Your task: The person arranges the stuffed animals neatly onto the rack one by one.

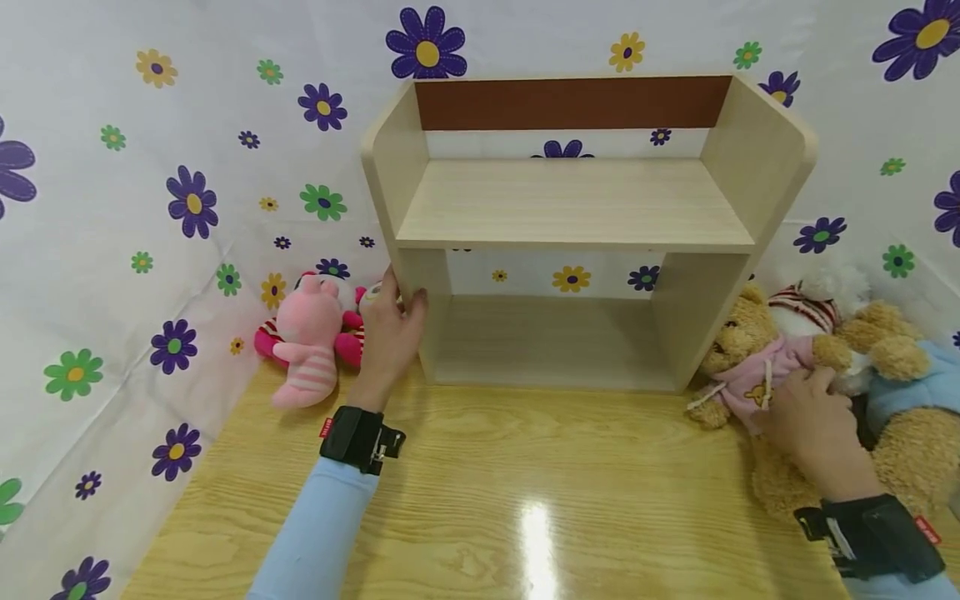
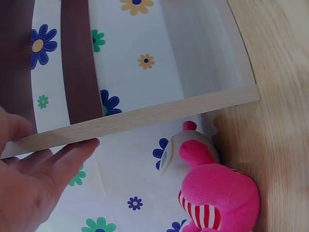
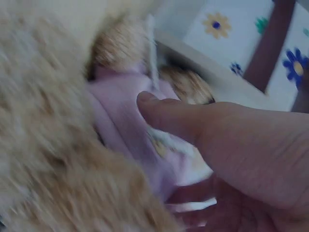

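A pale wooden two-tier shelf [image 1: 573,204] with a brown back rail stands upright on the table against the flowered cloth. My left hand [image 1: 392,333] grips the front edge of its left side panel, thumb inside and fingers along the outer face, as the left wrist view shows [image 2: 34,188]. At the right, my right hand [image 1: 813,425] holds a tan teddy bear [image 1: 780,479] in a pink hoodie by its middle. The thumb lies across the hoodie [image 3: 120,96] in the right wrist view, with the other fingers curled at the bear's far side, partly hidden.
Left of the shelf sit a pink striped plush pig [image 1: 309,333] and a bright pink plush [image 2: 219,193]. Beside the held bear are another bear [image 1: 915,417] in blue and a white plush with a striped hat [image 1: 806,304]. The wooden table [image 1: 450,500] extends in front.
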`<act>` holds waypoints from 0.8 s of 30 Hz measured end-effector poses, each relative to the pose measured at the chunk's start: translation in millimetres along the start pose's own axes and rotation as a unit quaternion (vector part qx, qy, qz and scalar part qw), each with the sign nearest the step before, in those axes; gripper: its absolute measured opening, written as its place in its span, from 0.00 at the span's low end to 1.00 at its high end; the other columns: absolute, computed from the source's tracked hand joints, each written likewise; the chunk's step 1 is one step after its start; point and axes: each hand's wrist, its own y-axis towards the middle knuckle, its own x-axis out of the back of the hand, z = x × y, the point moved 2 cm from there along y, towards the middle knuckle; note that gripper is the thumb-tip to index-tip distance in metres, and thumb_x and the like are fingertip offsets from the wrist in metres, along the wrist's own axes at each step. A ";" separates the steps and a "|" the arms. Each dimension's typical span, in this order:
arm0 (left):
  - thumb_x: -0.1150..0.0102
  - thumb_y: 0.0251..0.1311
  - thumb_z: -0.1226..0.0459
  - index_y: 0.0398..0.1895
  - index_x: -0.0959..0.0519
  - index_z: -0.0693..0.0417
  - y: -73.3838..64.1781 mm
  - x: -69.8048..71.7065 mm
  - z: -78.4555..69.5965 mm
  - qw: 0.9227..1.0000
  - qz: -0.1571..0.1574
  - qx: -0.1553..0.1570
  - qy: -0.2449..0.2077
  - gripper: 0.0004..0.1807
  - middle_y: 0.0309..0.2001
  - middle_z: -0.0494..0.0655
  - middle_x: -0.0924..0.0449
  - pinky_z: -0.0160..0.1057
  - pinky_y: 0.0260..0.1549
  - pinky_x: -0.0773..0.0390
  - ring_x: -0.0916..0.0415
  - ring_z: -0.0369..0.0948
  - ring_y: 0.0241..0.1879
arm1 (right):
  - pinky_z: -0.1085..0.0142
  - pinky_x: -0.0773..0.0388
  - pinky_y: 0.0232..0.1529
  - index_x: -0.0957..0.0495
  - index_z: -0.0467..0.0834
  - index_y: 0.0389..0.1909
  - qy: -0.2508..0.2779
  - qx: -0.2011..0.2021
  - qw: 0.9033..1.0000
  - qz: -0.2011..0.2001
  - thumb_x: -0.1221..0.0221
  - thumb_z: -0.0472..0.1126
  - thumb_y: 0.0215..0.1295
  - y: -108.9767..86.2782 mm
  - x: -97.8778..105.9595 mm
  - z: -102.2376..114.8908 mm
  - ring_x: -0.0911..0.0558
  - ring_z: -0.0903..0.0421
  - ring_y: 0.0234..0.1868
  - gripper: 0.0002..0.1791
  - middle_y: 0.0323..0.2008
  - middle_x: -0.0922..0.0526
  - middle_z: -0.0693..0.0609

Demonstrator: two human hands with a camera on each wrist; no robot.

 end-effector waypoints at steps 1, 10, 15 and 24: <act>0.48 0.75 0.62 0.79 0.41 0.51 -0.3 -0.3 0.3 1.000 -0.001 0.000 0.004 0.31 0.74 0.56 0.31 0.59 0.60 0.22 0.28 0.56 0.71 | 0.33 0.23 0.26 0.33 0.16 0.37 -0.012 0.007 0.999 -0.046 0.30 0.46 0.59 -1.7 -4.2 4.0 0.29 0.17 0.34 0.35 0.39 0.37 0.10; 0.47 0.73 0.67 0.73 0.36 0.62 -2.6 -5.9 3.6 0.999 -0.023 -0.037 0.031 0.27 0.68 0.64 0.25 0.59 0.55 0.19 0.24 0.60 0.65 | 0.14 0.37 0.33 0.62 0.32 0.78 0.010 -0.042 0.997 -0.058 0.33 0.55 0.63 6.5 -22.9 13.3 0.35 0.04 0.39 0.60 0.46 0.44 0.00; 0.46 0.73 0.68 0.70 0.32 0.63 -2.6 -7.6 3.9 0.999 -0.026 -0.033 0.030 0.25 0.65 0.65 0.23 0.58 0.53 0.17 0.21 0.59 0.62 | 0.11 0.41 0.39 0.66 0.23 0.76 0.031 -0.120 0.992 -0.036 0.31 0.50 0.59 12.5 -27.2 14.6 0.44 -0.02 0.46 0.64 0.50 0.50 -0.02; 0.46 0.72 0.68 0.69 0.31 0.65 -4.1 -6.5 5.8 0.999 -0.023 -0.029 0.037 0.24 0.63 0.65 0.21 0.57 0.51 0.16 0.19 0.59 0.59 | 0.14 0.40 0.48 0.53 0.20 0.72 -0.012 -0.152 0.982 -0.113 0.30 0.46 0.58 20.4 -36.3 23.1 0.38 0.03 0.52 0.55 0.50 0.43 -0.01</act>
